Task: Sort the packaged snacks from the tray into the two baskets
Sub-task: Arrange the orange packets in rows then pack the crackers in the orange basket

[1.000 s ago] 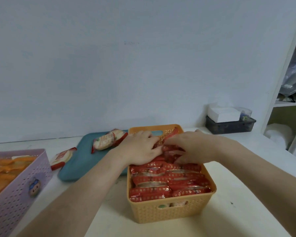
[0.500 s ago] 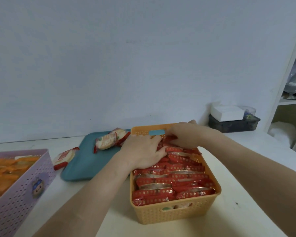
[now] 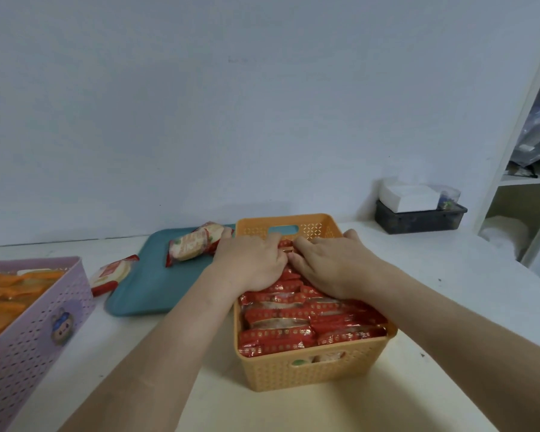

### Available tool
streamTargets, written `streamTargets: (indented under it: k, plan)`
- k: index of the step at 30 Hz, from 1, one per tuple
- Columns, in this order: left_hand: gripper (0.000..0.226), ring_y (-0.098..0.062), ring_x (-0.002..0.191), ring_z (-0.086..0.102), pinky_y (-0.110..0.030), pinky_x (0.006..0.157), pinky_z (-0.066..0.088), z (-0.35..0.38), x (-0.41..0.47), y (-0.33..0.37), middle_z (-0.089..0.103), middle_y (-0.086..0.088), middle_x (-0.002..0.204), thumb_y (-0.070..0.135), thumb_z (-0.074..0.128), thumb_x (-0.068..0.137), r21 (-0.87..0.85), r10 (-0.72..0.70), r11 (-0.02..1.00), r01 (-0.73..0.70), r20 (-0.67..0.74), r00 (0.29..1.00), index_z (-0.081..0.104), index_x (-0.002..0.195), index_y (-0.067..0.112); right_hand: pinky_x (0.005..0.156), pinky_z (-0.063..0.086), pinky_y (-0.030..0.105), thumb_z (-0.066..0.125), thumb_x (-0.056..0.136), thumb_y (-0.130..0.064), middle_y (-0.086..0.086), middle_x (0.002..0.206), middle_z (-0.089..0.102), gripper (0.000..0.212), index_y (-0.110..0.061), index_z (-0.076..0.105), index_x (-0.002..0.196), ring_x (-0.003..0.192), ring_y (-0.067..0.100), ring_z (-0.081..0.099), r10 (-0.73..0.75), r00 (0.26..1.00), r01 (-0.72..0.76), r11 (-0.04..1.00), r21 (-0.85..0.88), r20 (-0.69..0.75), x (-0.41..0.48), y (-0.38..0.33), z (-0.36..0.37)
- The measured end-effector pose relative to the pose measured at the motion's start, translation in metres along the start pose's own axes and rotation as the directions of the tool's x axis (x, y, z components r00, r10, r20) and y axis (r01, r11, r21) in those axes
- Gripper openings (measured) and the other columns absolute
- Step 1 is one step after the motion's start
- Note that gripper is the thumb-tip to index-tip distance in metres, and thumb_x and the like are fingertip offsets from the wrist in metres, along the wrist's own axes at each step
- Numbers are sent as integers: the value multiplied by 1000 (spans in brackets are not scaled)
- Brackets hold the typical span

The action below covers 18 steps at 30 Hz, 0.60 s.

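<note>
An orange basket (image 3: 309, 369) stands in front of me, packed with rows of red snack packets (image 3: 293, 325). My left hand (image 3: 250, 263) and my right hand (image 3: 334, 263) lie palm down side by side on the packets at the basket's far end, fingers pressing on them. To the left lies a teal tray (image 3: 150, 285) with red-and-white snack packets (image 3: 194, 244) at its far side. Another red-and-white packet (image 3: 111, 274) lies half off the tray's left edge. A lilac basket (image 3: 28, 332) at far left holds orange packets (image 3: 3, 291).
A dark box (image 3: 418, 218) with a white carton (image 3: 409, 196) on it stands at the back right by the wall. A white shelf unit (image 3: 524, 182) rises at the right edge. The white table (image 3: 449, 291) runs on to the right of the orange basket.
My right hand has come back from the basket's far rim to rest beside the left hand on the packets. The camera has tilted slightly.
</note>
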<state>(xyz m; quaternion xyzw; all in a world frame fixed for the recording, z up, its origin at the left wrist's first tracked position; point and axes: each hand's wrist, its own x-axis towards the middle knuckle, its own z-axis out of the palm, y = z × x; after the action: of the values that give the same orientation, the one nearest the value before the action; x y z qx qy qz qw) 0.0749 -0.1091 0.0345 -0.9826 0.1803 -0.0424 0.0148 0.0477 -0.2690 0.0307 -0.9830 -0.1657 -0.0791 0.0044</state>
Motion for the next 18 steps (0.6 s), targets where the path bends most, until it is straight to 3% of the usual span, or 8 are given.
streamTargets:
  k: [3, 5, 10, 12, 15, 17, 18]
  plan:
    - [47, -26, 101, 60, -52, 97, 34, -4, -1, 3, 67, -4, 110, 51, 20, 99, -79, 2, 997, -3, -20, 1000, 48, 124, 23, 93, 34, 53, 13, 98, -55, -2, 102, 63, 43, -23, 43, 102, 99, 23, 60, 31, 1000, -31, 999, 34, 3, 1, 7, 3]
    - [48, -25, 99, 60, -51, 96, 34, -3, -2, 1, 67, -4, 107, 53, 18, 99, -70, 11, 997, -14, -40, 999, 49, 119, 22, 92, 34, 51, 13, 95, -57, -3, 104, 65, 47, -24, 46, 104, 100, 21, 61, 59, 998, -59, 998, 34, -24, 2, 7, 4]
    - [51, -24, 126, 43, -60, 108, 17, -3, -2, -1, 56, -2, 130, 52, 16, 98, -32, 52, 998, -51, 32, 998, 54, 125, 30, 106, 16, 59, 11, 88, -62, -4, 113, 67, 55, -30, 43, 119, 111, 20, 59, 92, 995, -95, 994, 62, 50, -2, 6, -2]
    - [49, -22, 133, 33, -59, 110, 15, -4, -5, -2, 47, 0, 139, 52, 18, 99, -110, 77, 991, -74, 23, 997, 50, 133, 35, 109, 14, 58, 16, 86, -67, -6, 120, 65, 56, -34, 41, 124, 118, 18, 55, 140, 985, -153, 979, 137, 98, -4, 6, -10]
    - [36, -12, 126, 40, -39, 108, 30, -1, -13, -20, 51, 8, 133, 35, 34, 102, -468, 41, 860, -203, -333, 942, 55, 130, 29, 108, 19, 53, 28, 86, -71, -13, 126, 59, 55, -37, 43, 126, 122, 15, 51, 190, 980, -198, 960, 200, 60, 4, -5, -31]
    - [28, -6, 111, 50, -24, 94, 38, 0, -19, -41, 58, 10, 117, 18, 45, 97, -549, -120, 797, -253, -554, 824, 64, 117, 23, 104, 25, 47, 37, 89, -64, -13, 121, 61, 43, -36, 48, 120, 117, 13, 54, 199, 978, -175, 948, 265, -65, 15, -14, -49]
    - [27, -6, 104, 53, -22, 89, 40, 1, -20, -55, 60, 11, 111, 12, 49, 93, -548, -185, 807, -222, -591, 785, 66, 111, 22, 101, 29, 43, 42, 91, -59, -12, 116, 62, 37, -34, 51, 116, 113, 13, 55, 192, 974, -144, 936, 321, -123, 24, -21, -57]
